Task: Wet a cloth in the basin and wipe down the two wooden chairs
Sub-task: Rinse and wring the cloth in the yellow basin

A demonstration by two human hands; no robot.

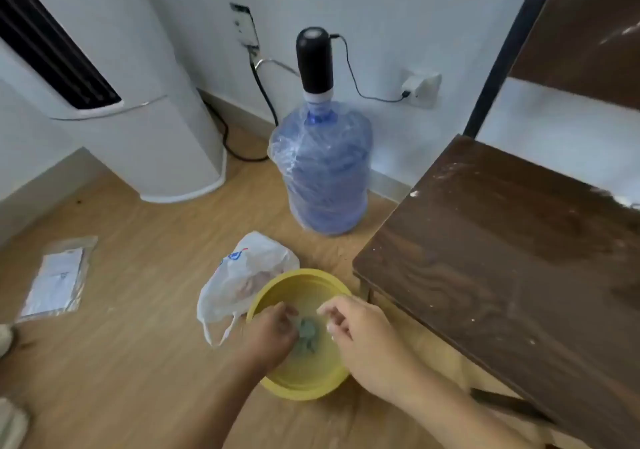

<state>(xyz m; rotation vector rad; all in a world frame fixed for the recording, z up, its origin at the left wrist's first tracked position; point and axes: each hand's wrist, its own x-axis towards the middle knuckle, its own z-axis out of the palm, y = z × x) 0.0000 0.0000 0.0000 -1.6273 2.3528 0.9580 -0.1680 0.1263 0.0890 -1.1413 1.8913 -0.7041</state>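
Both hands work in the basin (277, 289): left hand (273, 337) fingers clutch the cloth (307, 336), right hand (360, 337) fingers loosely curled, empty. Wetting underway; chair (512, 268) looks unwiped, speckled.

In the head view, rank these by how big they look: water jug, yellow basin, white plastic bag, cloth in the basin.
1. Water jug, clearly largest.
2. Yellow basin and white plastic bag look about alike; the basin is partly covered by the hands and nearer the camera, so I won't rank them.
3. Cloth, smallest, a bunched grey-green wad.
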